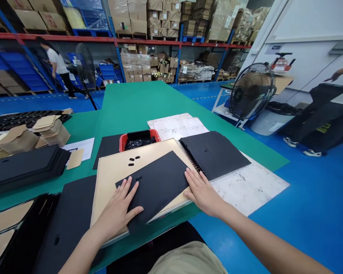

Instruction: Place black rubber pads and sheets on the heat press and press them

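Note:
A flat black sheet (160,186) with a small oval cut-out lies slantwise on a pale board (111,179). My left hand (121,205) rests flat on its left part, fingers spread, beside the cut-out. At the sheet's right edge lies my right hand (202,190), palm down with fingers stretched out. Several small black oval pieces (131,164) sit on the board beyond the sheet. To the right, a stack of black sheets (214,154) rests on white paper. Behind the board stands a red bin (122,144) holding small black pieces.
Black sheets are piled on the left of the green table (137,99), near stacks of brown card pieces (53,131). A floor fan (251,91) and a grey waste bin (274,120) stand at the right. Two people are in the background, near shelves of boxes.

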`<action>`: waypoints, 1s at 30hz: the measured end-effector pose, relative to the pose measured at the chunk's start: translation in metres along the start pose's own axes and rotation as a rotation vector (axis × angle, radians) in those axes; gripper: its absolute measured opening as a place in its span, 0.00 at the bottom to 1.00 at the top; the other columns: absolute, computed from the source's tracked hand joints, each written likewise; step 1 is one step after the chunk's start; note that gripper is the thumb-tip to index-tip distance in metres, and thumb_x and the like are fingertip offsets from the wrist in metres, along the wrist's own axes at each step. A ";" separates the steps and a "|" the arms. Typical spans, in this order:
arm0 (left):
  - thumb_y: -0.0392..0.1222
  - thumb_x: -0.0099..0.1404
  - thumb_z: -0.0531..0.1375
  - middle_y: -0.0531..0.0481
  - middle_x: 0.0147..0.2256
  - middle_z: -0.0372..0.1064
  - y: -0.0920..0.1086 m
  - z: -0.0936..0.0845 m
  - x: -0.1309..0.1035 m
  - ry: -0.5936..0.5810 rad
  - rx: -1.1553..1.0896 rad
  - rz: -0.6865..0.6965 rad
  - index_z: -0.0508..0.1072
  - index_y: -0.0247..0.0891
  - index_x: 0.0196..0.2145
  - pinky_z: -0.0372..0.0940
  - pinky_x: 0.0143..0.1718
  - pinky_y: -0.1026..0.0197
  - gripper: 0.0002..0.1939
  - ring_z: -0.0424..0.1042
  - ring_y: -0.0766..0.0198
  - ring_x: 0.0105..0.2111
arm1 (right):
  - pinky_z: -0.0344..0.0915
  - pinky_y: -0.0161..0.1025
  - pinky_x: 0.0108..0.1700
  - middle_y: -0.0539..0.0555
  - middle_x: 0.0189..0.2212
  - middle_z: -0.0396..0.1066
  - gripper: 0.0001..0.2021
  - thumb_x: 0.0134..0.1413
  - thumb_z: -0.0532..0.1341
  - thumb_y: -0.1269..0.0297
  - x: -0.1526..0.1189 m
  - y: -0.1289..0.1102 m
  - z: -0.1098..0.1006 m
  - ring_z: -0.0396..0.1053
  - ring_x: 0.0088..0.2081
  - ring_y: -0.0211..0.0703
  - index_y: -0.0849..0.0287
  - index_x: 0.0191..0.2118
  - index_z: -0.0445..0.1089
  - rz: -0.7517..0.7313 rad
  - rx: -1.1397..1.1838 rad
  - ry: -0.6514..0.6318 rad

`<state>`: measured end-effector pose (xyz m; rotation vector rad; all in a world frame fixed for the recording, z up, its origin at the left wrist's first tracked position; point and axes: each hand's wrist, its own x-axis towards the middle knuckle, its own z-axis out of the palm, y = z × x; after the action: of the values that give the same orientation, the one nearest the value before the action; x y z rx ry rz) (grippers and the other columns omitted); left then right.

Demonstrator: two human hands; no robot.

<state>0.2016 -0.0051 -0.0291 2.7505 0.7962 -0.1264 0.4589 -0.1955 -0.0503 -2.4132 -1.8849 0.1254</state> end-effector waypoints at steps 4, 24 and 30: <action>0.61 0.65 0.47 0.49 0.66 0.31 0.001 0.000 0.001 0.015 0.010 0.080 0.41 0.51 0.64 0.51 0.59 0.41 0.34 0.38 0.45 0.64 | 0.48 0.53 0.63 0.60 0.64 0.45 0.33 0.63 0.42 0.45 -0.029 0.000 -0.011 0.43 0.64 0.51 0.64 0.64 0.51 0.030 0.107 0.010; 0.59 0.65 0.48 0.54 0.64 0.41 0.021 0.027 0.032 0.103 0.103 0.225 0.44 0.50 0.64 0.57 0.57 0.43 0.32 0.45 0.47 0.63 | 0.58 0.33 0.27 0.48 0.21 0.61 0.18 0.44 0.65 0.51 -0.030 0.036 -0.041 0.58 0.25 0.35 0.58 0.23 0.59 0.691 1.274 0.207; 0.57 0.66 0.49 0.52 0.64 0.41 0.037 0.038 0.046 0.238 0.131 0.324 0.41 0.48 0.64 0.57 0.57 0.45 0.33 0.45 0.49 0.63 | 0.61 0.32 0.28 0.50 0.24 0.68 0.13 0.41 0.68 0.58 -0.017 0.106 -0.077 0.64 0.27 0.36 0.61 0.25 0.67 0.677 1.204 0.453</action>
<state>0.2598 -0.0229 -0.0640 3.0136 0.3952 0.2247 0.5653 -0.2378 0.0151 -1.7920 -0.4338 0.5103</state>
